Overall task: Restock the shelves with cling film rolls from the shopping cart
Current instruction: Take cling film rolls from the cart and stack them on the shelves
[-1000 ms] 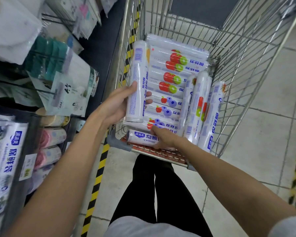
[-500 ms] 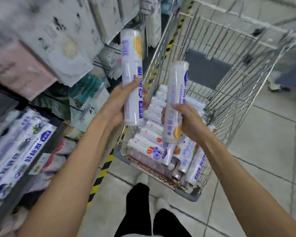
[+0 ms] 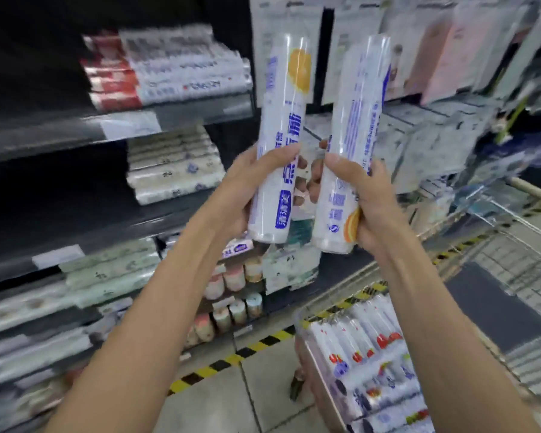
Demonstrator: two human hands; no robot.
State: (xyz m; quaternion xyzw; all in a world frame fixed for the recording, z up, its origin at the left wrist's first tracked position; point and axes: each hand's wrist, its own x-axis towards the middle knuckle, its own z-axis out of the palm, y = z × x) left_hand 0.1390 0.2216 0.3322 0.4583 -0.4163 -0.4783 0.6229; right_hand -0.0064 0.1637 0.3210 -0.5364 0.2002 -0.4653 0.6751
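My left hand [image 3: 247, 189] grips the lower half of a white cling film roll [image 3: 285, 98] with blue print and an orange picture, held upright. Beside it my right hand [image 3: 366, 201] grips a second, similar roll [image 3: 359, 98], also upright. Both rolls are raised in front of the dark shelves [image 3: 181, 110] on the left. The shopping cart [image 3: 497, 307] sits at the lower right with several more cling film rolls [image 3: 366, 354] lying in it.
Stacks of rolled and boxed goods lie on the shelves at the left, blurred. Hanging packets [image 3: 419, 51] fill the upper right. Small round containers [image 3: 231, 285] stand on a low shelf. Yellow-black tape [image 3: 231, 360] marks the tiled floor.
Both hands have lifted a roll each out of the cart and raised them. The view has swung left and up from the cart toward the shelves.
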